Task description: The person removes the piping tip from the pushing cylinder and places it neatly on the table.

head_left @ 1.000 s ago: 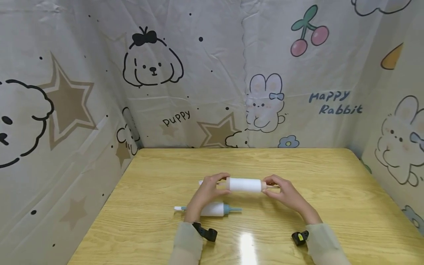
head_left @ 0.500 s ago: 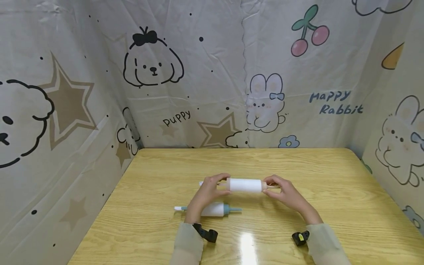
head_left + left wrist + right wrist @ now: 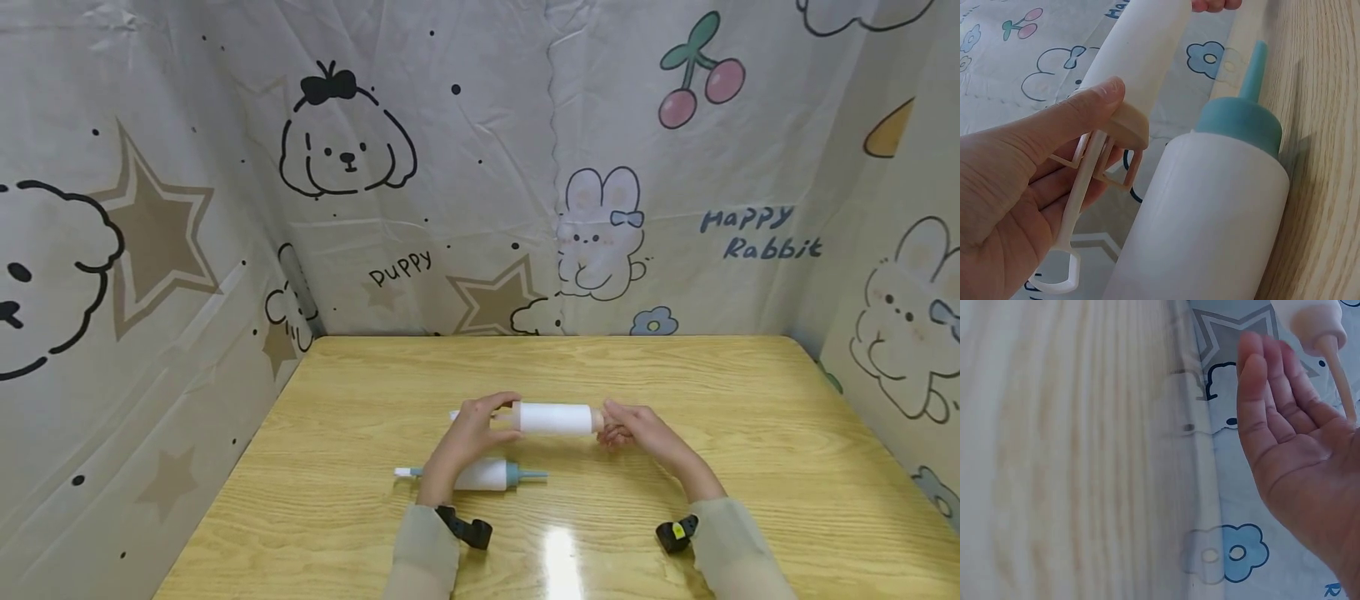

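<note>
A large white syringe point(image 3: 555, 418) with beige end caps lies crosswise in front of me. My left hand point(image 3: 472, 429) grips its left end, thumb on the beige cap point(image 3: 1129, 125). Behind that cap are loop-shaped finger grips and a plunger ending in a white ring point(image 3: 1072, 275). Beside the syringe's right end is my right hand point(image 3: 1297, 444), fingers loosely extended with the palm showing. The beige nozzle point(image 3: 1340, 378) runs down by that palm; whether the thumb touches it is hidden. A second white syringe point(image 3: 483, 473) with teal ends lies nearer, partly behind my left forearm.
Underneath is a wood-grain table point(image 3: 360, 375). A printed cloth point(image 3: 495, 167) stands upright along its back and both sides. Each wrist wears a black camera mount.
My right hand has turned and let its thumb-and-finger pinch go at the syringe's right end. My left hand and both syringes stay in place.
</note>
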{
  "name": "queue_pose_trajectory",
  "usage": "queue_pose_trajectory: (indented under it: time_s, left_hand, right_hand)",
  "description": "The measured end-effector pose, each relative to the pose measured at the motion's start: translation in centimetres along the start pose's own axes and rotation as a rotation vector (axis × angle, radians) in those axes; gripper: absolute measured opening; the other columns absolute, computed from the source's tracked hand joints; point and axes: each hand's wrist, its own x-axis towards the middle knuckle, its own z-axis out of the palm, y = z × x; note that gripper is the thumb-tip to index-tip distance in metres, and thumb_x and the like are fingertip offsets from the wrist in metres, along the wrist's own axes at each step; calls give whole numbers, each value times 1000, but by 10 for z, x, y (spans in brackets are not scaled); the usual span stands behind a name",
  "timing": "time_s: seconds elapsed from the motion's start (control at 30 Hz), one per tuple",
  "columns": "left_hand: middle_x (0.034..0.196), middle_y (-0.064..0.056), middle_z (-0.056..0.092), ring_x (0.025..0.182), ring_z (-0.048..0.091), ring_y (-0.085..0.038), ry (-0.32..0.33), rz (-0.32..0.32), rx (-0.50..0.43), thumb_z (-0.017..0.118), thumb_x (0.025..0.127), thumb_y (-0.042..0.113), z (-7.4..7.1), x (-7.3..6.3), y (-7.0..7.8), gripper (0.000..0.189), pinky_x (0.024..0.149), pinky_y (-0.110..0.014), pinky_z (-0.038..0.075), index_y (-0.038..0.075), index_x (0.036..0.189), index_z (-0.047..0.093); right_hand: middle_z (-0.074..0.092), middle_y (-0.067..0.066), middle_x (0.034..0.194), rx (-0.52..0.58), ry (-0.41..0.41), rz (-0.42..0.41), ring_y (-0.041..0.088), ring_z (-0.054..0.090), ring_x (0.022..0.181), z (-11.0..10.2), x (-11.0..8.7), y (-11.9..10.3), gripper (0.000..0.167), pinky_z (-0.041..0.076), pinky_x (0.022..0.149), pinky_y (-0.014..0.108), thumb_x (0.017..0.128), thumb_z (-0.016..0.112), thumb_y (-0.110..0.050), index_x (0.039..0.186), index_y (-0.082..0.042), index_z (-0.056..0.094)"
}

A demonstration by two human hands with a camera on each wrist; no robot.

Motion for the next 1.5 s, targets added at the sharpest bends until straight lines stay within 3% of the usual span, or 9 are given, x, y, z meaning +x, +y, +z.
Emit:
queue_pose_trajectory:
  time_s: [0.2, 0.47, 0.77, 0.93, 1.03, 1.17, 1.33, 1.4, 1.5]
  left_hand:
    - [136, -14, 61, 121, 61, -34, -2, 1, -14, 76, 86, 19, 0, 0, 0, 55, 97, -45, 55, 10, 136, 56]
    - [138, -14, 60, 118, 64, -34, 0, -7, -35, 76, 85, 18, 0, 0, -1, 56, 96, -44, 56, 11, 137, 56]
    - [139, -12, 59, 118, 63, -33, -4, -37, -40, 75, 86, 21, -3, -2, -3, 56, 98, -48, 54, 12, 137, 56]
    - [139, -12, 59, 116, 64, -35, -10, -28, -47, 76, 85, 21, -5, -3, -3, 56, 97, -49, 55, 13, 137, 56]
    - [138, -12, 60, 115, 64, -36, -16, -21, -47, 76, 85, 20, -7, -3, -4, 56, 96, -49, 55, 13, 136, 56]
    - [137, -12, 61, 115, 64, -37, -19, -18, -43, 77, 85, 20, -7, -3, -4, 55, 96, -50, 55, 12, 135, 57]
    - [137, -12, 61, 115, 64, -37, -13, -22, -42, 77, 84, 20, -8, -4, -4, 55, 95, -47, 55, 13, 135, 57]
    - [137, -12, 61, 115, 64, -37, -10, -12, -42, 77, 85, 19, -8, -4, -5, 55, 95, -47, 56, 13, 135, 57]
    - [137, -12, 61, 115, 64, -37, -5, 3, -39, 76, 85, 18, -8, -4, -6, 55, 95, -47, 55, 12, 135, 57]
  right_hand:
    - [68, 11, 84, 26, -43, -10, 18, 65, 72, 2, 2, 0, 52, 59, 70, 37, 105, 42, -36, 108, 11, 63]
    - [67, 12, 86, 3, -37, -35, 17, 63, 73, 5, 1, -3, 48, 57, 73, 35, 105, 45, -32, 107, 13, 61]
    - [68, 17, 103, -63, 37, -54, 23, 67, 92, 7, -1, -4, 36, 57, 87, 40, 98, 59, -30, 114, 2, 64]
    - [61, 23, 123, -91, 36, -108, 38, 63, 115, 9, -1, -4, 35, 58, 93, 42, 96, 63, -25, 119, 1, 59]
    - [60, 21, 124, -137, 50, -152, 42, 58, 120, 11, -2, -4, 33, 55, 96, 46, 94, 67, -23, 118, -2, 59]
    - [63, 14, 117, -215, 86, -223, 33, 60, 115, 13, -2, -3, 29, 53, 98, 46, 92, 69, -21, 115, -7, 59]
    - [64, 9, 114, -264, 114, -285, 17, 62, 108, 15, -1, -4, 29, 54, 96, 29, 91, 71, -19, 115, -9, 60]
    - [63, 10, 116, -258, 120, -280, 14, 61, 108, 15, -2, -4, 32, 53, 94, 25, 91, 71, -20, 118, -8, 58]
    - [62, 13, 119, -221, 141, -228, 12, 59, 107, 14, -2, -5, 34, 54, 93, 29, 95, 65, -22, 122, -3, 57]
